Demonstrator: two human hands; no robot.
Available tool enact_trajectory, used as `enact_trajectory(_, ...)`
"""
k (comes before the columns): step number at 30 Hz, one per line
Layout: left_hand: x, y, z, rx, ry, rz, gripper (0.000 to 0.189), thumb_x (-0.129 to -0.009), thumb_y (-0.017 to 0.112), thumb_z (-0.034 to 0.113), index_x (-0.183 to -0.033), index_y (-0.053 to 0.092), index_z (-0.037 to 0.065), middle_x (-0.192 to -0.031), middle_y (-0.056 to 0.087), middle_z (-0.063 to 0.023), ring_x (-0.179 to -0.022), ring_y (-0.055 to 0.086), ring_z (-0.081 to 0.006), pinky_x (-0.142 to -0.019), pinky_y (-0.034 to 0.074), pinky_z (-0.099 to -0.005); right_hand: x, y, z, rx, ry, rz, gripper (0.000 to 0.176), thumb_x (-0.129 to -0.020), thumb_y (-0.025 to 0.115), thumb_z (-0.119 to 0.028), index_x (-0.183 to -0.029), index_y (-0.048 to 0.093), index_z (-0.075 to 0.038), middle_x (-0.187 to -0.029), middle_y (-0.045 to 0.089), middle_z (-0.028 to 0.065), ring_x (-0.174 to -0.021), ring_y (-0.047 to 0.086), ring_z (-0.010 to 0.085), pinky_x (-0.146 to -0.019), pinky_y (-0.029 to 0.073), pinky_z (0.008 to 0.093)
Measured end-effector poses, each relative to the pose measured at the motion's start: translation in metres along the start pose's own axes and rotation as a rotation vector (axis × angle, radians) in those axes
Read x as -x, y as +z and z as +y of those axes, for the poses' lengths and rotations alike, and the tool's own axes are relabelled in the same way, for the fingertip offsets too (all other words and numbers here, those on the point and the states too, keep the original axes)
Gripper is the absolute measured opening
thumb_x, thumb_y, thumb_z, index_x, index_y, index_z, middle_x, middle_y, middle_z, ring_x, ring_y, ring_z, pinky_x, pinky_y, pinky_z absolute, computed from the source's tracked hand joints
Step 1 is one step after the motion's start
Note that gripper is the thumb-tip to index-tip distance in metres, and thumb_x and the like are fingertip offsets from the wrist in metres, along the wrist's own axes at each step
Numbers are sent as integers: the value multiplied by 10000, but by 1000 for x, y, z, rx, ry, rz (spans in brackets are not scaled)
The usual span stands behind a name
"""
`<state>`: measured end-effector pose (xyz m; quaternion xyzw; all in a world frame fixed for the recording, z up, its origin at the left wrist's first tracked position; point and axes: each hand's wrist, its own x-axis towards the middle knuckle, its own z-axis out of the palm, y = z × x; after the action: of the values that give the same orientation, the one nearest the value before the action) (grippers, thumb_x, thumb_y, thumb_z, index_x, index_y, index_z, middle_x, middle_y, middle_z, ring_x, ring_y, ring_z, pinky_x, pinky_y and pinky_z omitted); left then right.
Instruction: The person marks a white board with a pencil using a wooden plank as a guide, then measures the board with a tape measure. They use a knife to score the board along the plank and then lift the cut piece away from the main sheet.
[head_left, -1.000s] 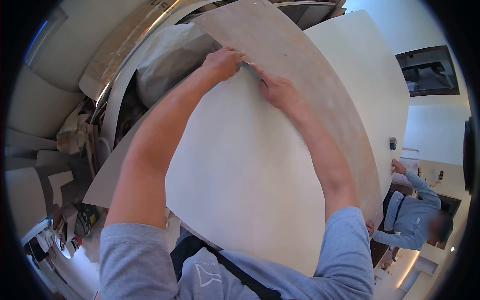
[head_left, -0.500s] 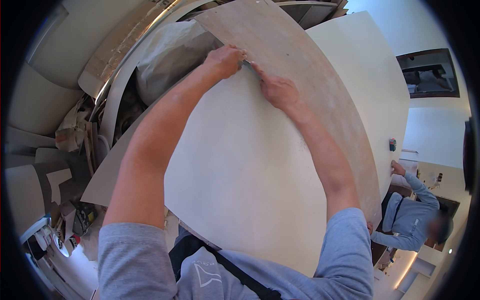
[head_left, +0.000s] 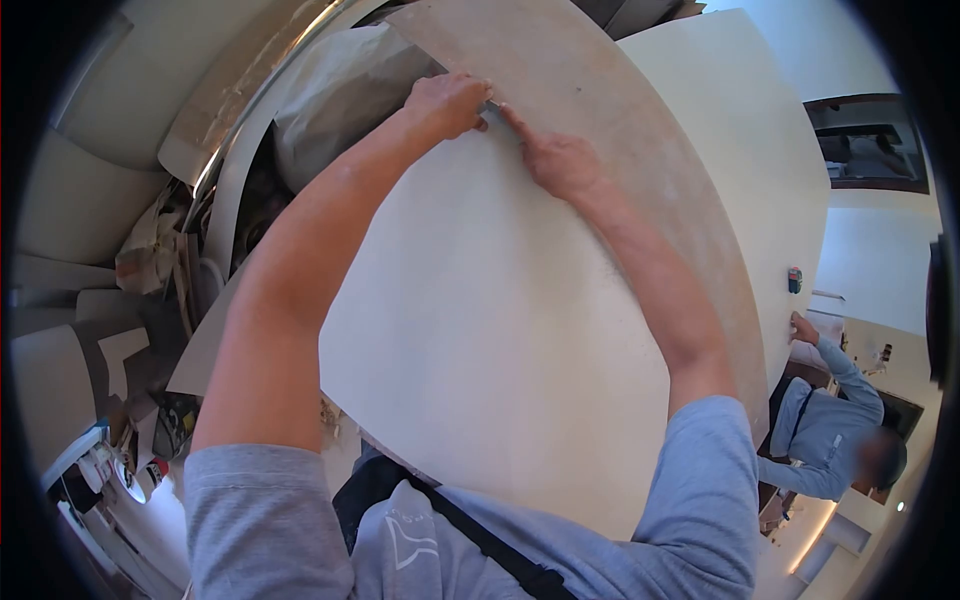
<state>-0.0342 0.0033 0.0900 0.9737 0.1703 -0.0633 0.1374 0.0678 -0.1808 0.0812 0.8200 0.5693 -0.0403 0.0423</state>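
One sheet (head_left: 500, 330) lay on the board (head_left: 625, 115); at the sheet's far edge were the left hand (head_left: 447, 103), grip pinching a thin blade (head_left: 491, 104), and the right hand (head_left: 560, 162), pressed flat, fingers spread, which a slipping blade might cut.

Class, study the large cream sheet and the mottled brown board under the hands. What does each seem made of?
The large cream sheet looks like thin laminate or veneer: it is smooth, matte and even in colour, with a slim lower edge. The mottled brown board may be plywood or hardboard: it is dull, patchy and unfinished-looking. Looks alone cannot settle either.
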Motion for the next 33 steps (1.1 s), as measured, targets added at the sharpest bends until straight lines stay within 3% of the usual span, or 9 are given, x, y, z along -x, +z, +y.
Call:
enact_trajectory(3, -2, 2, -2, -14, 9, 6, 526, -844, 719, 336, -1333, 575, 205, -1452, 482, 79, -1314, 475, -184, -999, 482, -418, 0, -5, -3, 30, 33, -51, 644, -961, 467, -203, -1532, 212, -355, -869, 686, 155, -748, 666, 342, -695, 535, 448)
enact_trajectory(6, -2, 5, -6, 2, 37, 20, 519, -851, 712, 328, -1339, 574, 219, -1456, 476, 92, -1316, 474, -184, -1004, 479, -421, 6, -6, 2, -36, -3, -35, 666, -943, 378, -125, -1543, 184, -339, -965, 700, 165, -838, 690, 337, -757, 548, 440)
enact_trajectory(9, -7, 9, -5, -16, 43, 57, 516, -839, 726, 323, -1315, 585, 183, -1242, 631, -27, -1097, 631, -230, -877, 521, -407, 34, -4, 16, -72, -51, 21, 682, -951, 491, -170, -1534, 194, -364, -887, 684, 157, -773, 665, 344, -700, 526, 450)
enact_trajectory(12, -2, 13, -8, -31, 99, 160, 523, -850, 712, 331, -1337, 575, 198, -1293, 605, -12, -1108, 626, -218, -898, 512, -405, 35, -22, 5, 24, 51, -163, 693, -949, 495, -160, -1534, 187, -367, -896, 680, 159, -790, 662, 343, -703, 521, 449)
enact_trajectory(15, -2, 12, -9, -13, 79, 102, 505, -857, 704, 333, -1328, 581, 201, -1320, 588, -9, -1123, 619, -219, -912, 505, -411, 37, -22, 3, 12, 39, -189, 682, -942, 405, -112, -1544, 179, -338, -993, 689, 170, -873, 680, 340, -780, 533, 436)
enact_trajectory(18, -2, 21, -15, -22, 182, 268, 481, -865, 695, 331, -1316, 590, 202, -1298, 601, -8, -1127, 617, -227, -908, 508, -418, 39, -16, 4, 17, 14, -122, 667, -946, 430, -133, -1540, 200, -331, -986, 687, 169, -850, 676, 344, -755, 531, 446)
enact_trajectory(21, -5, 14, -11, 21, 105, 150, 457, -868, 694, 325, -1293, 602, 186, -1256, 623, -18, -1120, 621, -240, -894, 516, -426, 37, -22, 8, -81, -8, -93, 650, -948, 457, -158, -1532, 226, -325, -956, 689, 169, -819, 671, 348, -730, 528, 461)
enact_trajectory(24, -2, 0, 2, 59, -18, -61, 516, -863, 697, 301, -1347, 565, 183, -1462, 469, 69, -1299, 483, -178, -986, 491, -397, 34, -27, 15, -42, -29, -111, 648, -941, 477, -162, -1524, 247, -324, -923, 692, 162, -811, 668, 350, -727, 525, 469)
enact_trajectory(33, -8, 5, 2, 7, 65, -53, 461, -871, 687, 268, -1307, 589, 155, -1461, 471, 44, -1301, 479, -183, -974, 504, -390, 19, -18, 5, -94, -4, 16, 618, -960, 482, -184, -1517, 260, -331, -827, 661, 168, -731, 631, 351, -680, 497, 467)
